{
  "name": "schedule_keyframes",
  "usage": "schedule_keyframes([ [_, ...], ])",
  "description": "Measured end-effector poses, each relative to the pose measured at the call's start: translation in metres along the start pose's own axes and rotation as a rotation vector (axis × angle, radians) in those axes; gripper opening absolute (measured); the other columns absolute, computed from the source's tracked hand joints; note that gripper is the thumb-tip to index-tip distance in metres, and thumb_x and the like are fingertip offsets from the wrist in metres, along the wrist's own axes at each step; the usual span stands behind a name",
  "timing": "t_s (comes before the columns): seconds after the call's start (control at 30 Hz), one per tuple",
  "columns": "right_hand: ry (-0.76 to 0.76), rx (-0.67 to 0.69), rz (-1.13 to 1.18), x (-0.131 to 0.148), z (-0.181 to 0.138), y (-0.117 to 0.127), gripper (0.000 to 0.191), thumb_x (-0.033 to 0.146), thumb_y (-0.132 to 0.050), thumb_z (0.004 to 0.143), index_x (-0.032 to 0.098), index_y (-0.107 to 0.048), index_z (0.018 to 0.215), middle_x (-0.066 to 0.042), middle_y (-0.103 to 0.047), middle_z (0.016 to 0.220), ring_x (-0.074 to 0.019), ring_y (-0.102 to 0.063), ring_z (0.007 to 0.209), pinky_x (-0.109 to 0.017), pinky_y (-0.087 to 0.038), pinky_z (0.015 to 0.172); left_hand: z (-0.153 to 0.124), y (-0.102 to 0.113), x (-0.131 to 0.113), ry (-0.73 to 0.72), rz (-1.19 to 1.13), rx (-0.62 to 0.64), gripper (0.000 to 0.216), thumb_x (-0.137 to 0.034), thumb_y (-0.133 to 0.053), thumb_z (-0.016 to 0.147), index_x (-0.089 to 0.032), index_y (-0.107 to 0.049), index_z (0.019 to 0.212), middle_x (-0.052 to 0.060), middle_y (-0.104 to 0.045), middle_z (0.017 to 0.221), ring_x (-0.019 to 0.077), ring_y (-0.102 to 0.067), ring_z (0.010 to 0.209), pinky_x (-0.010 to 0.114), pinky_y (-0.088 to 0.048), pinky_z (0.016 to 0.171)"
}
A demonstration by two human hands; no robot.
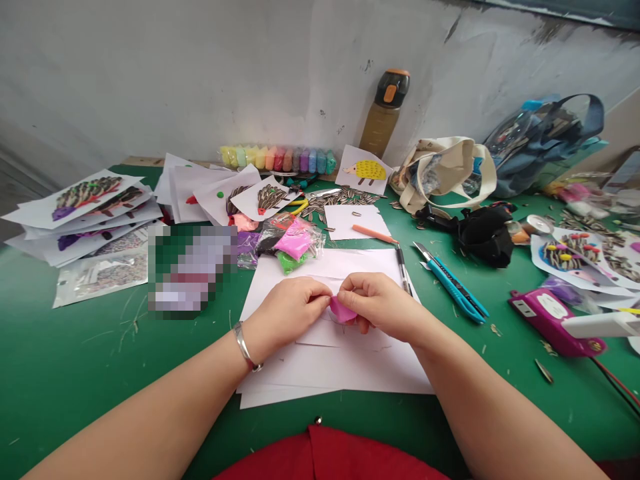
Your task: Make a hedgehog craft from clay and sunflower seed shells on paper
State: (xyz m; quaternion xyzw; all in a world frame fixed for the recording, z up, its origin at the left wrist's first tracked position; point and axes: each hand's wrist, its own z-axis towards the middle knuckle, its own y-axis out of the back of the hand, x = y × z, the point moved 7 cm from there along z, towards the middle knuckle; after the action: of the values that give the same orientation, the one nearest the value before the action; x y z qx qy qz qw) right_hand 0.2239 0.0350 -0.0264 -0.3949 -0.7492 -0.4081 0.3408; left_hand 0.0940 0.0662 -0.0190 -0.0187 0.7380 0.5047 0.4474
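Note:
A small, flattened piece of pink modelling clay (pixel 342 311) is held between my two hands over the white paper sheets (pixel 340 370). My left hand (pixel 289 312) pinches its left edge with thumb and fingertips. From the other side, my right hand (pixel 381 304) grips the clay with thumb and curled fingers. Faint drawn lines show on the paper below, partly covered by my hands. Just beyond lie plastic packets of pink clay (pixel 293 240) and green clay (pixel 286 262). A black pen (pixel 403 270) rests along the paper's right side.
To the right are a blue utility knife (pixel 456 288), an orange stick (pixel 373 233) and a magenta device (pixel 553 320). Stacked hedgehog pictures (pixel 85 207) stand left. Sunflower seeds (pixel 345 197), a water bottle (pixel 385 113) and a cream bag (pixel 440 177) are at the back.

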Motion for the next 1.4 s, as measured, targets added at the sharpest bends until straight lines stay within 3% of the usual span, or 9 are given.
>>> schedule_keyframes([
  [0.23,-0.013,-0.126,-0.266,0.000,0.000,0.008,0.016,0.026,-0.049,0.083,0.020,-0.060,0.074,0.002,-0.061,0.059,-0.0109,-0.054,0.050,-0.022,-0.037,0.048,-0.001,0.002,-0.002,0.013,0.062,-0.028,0.024,-0.023,-0.049,0.091,-0.022,-0.073,0.088,-0.001,-0.075,0.091,0.0178,-0.066,0.085,0.026,-0.045,0.073],
  [0.5,-0.009,-0.176,-0.429,-0.002,0.001,0.011,0.020,0.027,-0.048,0.084,0.020,-0.058,0.067,0.001,-0.059,0.057,-0.0117,-0.048,0.053,-0.023,-0.031,0.050,0.000,0.001,-0.002,0.005,0.075,-0.029,0.024,-0.024,-0.048,0.091,-0.022,-0.071,0.084,-0.001,-0.074,0.089,0.0174,-0.065,0.084,0.026,-0.044,0.072],
  [0.87,0.004,-0.199,-0.606,-0.001,0.002,0.013,0.020,0.028,-0.048,0.084,0.022,-0.058,0.067,0.000,-0.063,0.067,-0.0134,-0.046,0.059,-0.025,-0.026,0.052,-0.002,0.004,-0.001,-0.005,0.063,-0.030,0.024,-0.023,-0.050,0.092,-0.022,-0.074,0.096,0.000,-0.076,0.100,0.0182,-0.068,0.091,0.027,-0.048,0.080],
  [1.07,0.004,-0.200,-0.620,0.000,0.001,0.013,0.022,0.028,-0.049,0.085,0.022,-0.055,0.065,0.000,-0.062,0.067,-0.0136,-0.047,0.059,-0.025,-0.025,0.052,-0.006,0.003,-0.004,-0.113,0.098,0.015,0.030,-0.017,-0.048,0.093,-0.024,-0.072,0.108,0.001,-0.074,0.106,0.0184,-0.066,0.097,0.028,-0.049,0.087],
  [1.23,0.016,-0.197,-0.636,0.001,0.002,0.012,0.023,0.029,-0.049,0.085,0.022,-0.053,0.064,-0.001,-0.062,0.066,-0.0142,-0.047,0.061,-0.025,-0.025,0.052,-0.007,-0.002,-0.012,-0.204,0.183,0.107,0.029,-0.015,-0.047,0.094,-0.022,-0.073,0.104,0.004,-0.071,0.100,0.0183,-0.063,0.095,0.027,-0.048,0.084],
  [1.4,0.024,-0.197,-0.663,0.000,0.003,0.012,0.025,0.029,-0.047,0.086,0.021,-0.053,0.063,-0.001,-0.062,0.067,-0.0144,-0.047,0.061,-0.026,-0.024,0.052,-0.009,-0.004,-0.017,-0.253,0.275,0.114,0.027,-0.012,-0.047,0.092,-0.019,-0.073,0.094,0.006,-0.065,0.092,0.0175,-0.060,0.084,0.027,-0.046,0.076],
])
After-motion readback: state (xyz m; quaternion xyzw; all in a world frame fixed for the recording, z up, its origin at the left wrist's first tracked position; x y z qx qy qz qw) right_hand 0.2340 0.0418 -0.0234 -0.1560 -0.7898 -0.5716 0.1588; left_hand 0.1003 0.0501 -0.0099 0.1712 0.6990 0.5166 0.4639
